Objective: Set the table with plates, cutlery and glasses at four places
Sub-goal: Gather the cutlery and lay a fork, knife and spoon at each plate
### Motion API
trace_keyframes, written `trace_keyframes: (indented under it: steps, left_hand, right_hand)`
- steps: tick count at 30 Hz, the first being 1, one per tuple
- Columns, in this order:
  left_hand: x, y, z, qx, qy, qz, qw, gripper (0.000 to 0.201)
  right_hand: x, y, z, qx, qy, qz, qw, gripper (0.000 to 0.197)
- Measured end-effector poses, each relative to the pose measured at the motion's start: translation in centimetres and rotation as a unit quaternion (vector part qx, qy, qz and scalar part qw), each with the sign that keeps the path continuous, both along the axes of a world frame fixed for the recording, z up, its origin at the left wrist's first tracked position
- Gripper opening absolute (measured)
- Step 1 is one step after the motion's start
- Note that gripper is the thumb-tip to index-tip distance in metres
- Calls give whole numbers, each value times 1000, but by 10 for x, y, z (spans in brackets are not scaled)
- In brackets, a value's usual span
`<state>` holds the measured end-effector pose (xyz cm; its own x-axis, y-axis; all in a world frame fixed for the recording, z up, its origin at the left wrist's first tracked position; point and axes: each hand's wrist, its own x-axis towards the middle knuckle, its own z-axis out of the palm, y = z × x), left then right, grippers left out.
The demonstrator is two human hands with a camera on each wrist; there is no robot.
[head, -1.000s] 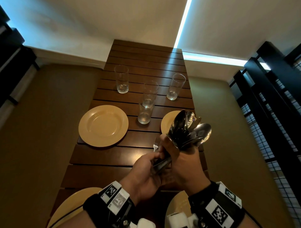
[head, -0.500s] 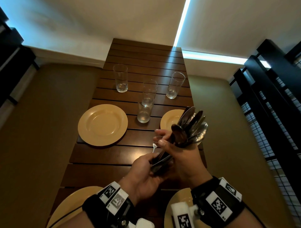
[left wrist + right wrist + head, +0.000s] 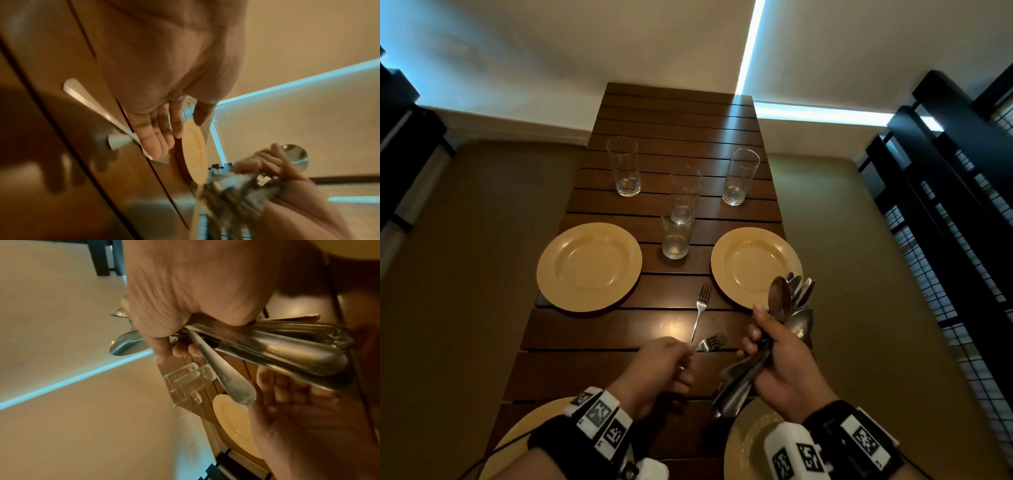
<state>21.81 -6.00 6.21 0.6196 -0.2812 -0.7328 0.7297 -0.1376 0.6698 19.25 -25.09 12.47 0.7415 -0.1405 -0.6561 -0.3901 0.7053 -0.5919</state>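
Right hand point(image 3: 782, 356) is raised over the near right of the worktop point(image 3: 599, 329), fist wrapped around a bundle of cutlery point(image 3: 787, 308), spoon bowls pointing up. Left hand point(image 3: 657, 370) sits low, fingers curled, pinching a fork point(image 3: 711, 342); another fork point(image 3: 700, 308) lies between the two far plates.

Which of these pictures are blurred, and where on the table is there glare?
Head view: mostly sharp, dim; a glare spot on the table beside the lying fork. Left wrist view: the right hand and its cutlery bundle smear with motion blur. Right wrist view: the glasses look ghosted.
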Motion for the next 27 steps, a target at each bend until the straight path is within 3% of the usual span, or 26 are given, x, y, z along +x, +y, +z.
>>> trace_keyframes:
  steps: [1, 4, 8, 11, 15, 22, 27]
  left_hand:
    - [5, 5, -7, 96, -68, -37, 992, 16]
    - [15, 9, -23, 288, -217, -176, 916, 5]
    - [12, -5, -47, 374, -280, -316, 825, 14]
    - [10, -12, -60, 415, -289, -344, 791, 17]
    - [15, -17, -63, 432, -287, -335, 787, 10]
    - [39, -43, -41, 424, -244, -237, 839, 4]
    - [56, -68, -48, 438, -238, -226, 837, 21]
  right_hand:
    - [-6, -4, -3, 6, 16, 2, 1000, 15]
    - [-21, -15, -9, 17, 60, 5, 998, 18]
    - [-34, -24, -11, 37, 89, -3, 995, 18]
    - [-41, -29, -12, 51, 97, -6, 994, 17]
    - [-48, -34, -16, 71, 103, -10, 992, 16]
    - [-58, -43, -23, 106, 114, -5, 988, 25]
    - [-66, -51, -26, 108, 131, 2, 985, 36]
